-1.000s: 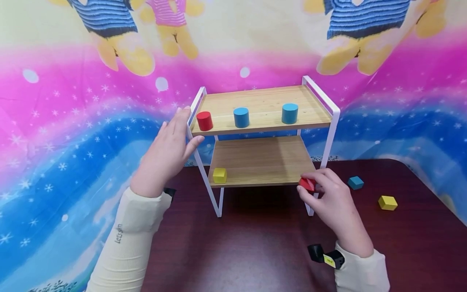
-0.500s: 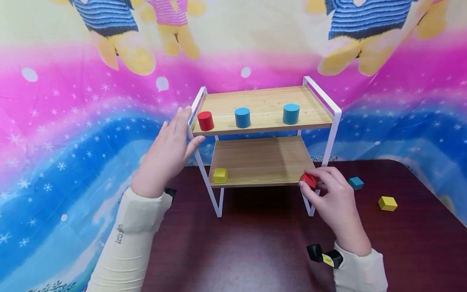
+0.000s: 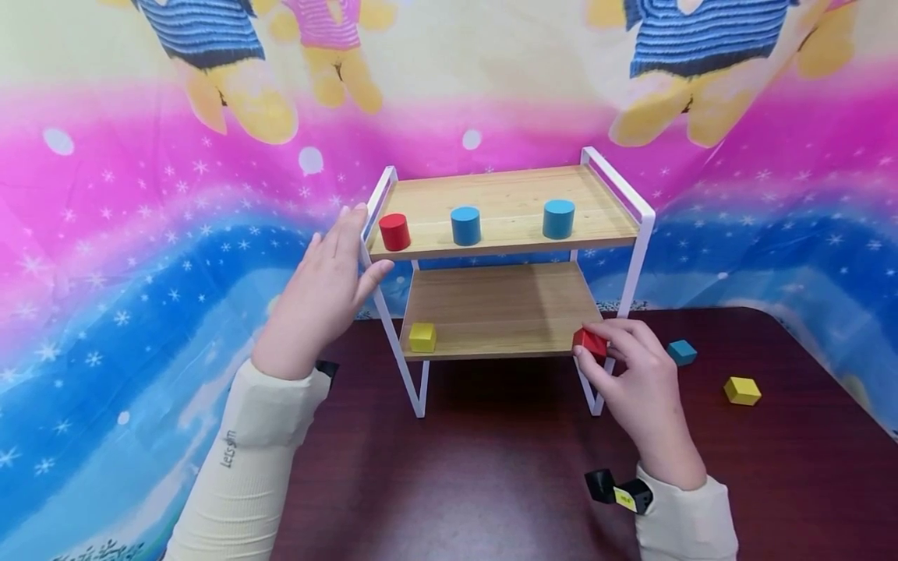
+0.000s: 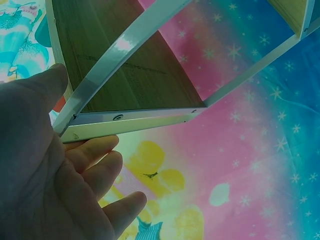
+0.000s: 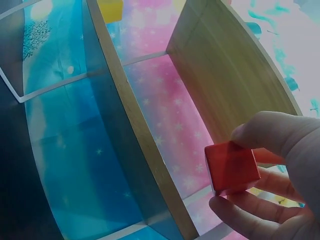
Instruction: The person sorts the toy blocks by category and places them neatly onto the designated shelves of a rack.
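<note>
The person's right hand point(image 3: 640, 382) has its grip clamped on a glossy red cube point(image 3: 590, 344), the thumb on one side and the fingers on the other. The cube is at the front right corner of the lower wooden board point(image 3: 505, 304) of a two-tier rack point(image 3: 634, 273) with a white metal frame; whether it bears on the board cannot be told. The left hand point(image 3: 316, 300) rests against the rack's left side, fingers extended and thumb apart, clasping nothing; it seems to be steadying the frame.

At the lower board's front left corner sits a yellow cube point(image 3: 422, 338), which looks done. Along the front of the upper wooden board point(image 3: 505, 191) stand a red cylinder point(image 3: 395, 232), a blue cylinder point(image 3: 466, 226) and a second blue cylinder point(image 3: 558, 220), upright and apart; that row also appears settled.

The red cube is not yet let go, so its placing looks unfinished. Right of the rack, on the dark reddish table point(image 3: 477, 483), lie a blue block point(image 3: 681, 353) and, nearer the person, a yellow block point(image 3: 743, 391); these two may be what is left to shelve.
</note>
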`<state>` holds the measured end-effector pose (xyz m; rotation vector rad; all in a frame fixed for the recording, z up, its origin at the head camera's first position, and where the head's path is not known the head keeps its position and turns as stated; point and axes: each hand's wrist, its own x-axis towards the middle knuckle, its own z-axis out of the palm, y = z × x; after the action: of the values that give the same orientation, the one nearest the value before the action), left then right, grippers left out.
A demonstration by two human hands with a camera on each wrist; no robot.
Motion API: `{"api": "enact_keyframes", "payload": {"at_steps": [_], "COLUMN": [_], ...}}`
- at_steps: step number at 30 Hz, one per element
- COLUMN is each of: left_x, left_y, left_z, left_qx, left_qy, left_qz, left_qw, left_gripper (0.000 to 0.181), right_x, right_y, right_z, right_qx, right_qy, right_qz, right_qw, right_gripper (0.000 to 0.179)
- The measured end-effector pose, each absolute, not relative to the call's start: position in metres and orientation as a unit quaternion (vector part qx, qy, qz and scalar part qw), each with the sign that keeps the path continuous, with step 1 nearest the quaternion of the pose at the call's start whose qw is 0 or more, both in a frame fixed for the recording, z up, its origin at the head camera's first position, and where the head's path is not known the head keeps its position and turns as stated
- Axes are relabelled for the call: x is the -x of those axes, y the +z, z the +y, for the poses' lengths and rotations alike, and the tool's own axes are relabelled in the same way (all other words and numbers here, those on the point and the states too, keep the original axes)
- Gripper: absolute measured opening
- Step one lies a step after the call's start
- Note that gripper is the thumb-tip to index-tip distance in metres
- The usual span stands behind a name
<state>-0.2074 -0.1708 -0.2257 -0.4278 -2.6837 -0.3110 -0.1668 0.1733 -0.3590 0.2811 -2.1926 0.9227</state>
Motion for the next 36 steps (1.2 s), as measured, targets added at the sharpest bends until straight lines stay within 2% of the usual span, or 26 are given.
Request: {"api": "enact_keyframes", "payload": {"at_steps": [22,36], "left_x": [0.208,0.207], "left_y": [-0.223,-0.223], "left_z": [-0.171,-0.174], "left_qx": [0.154,0.161], "left_qy": [-0.114,-0.113], "left_qz": [-0.962,-0.960], "left_qw": [0.196,0.199], "left_gripper": [0.084,0.082], "right_x": [0.174,0.176], "right_y": [-0.367,-0.371], "right_z": [0.153,0.137], "right_qx": [-0.159,-0.182], "right_qy": [0.356,0.346], "right_qz": [-0.834,-0.838], "right_qw": [0.389,0.380], "right_gripper": [0.038,0.038]}}
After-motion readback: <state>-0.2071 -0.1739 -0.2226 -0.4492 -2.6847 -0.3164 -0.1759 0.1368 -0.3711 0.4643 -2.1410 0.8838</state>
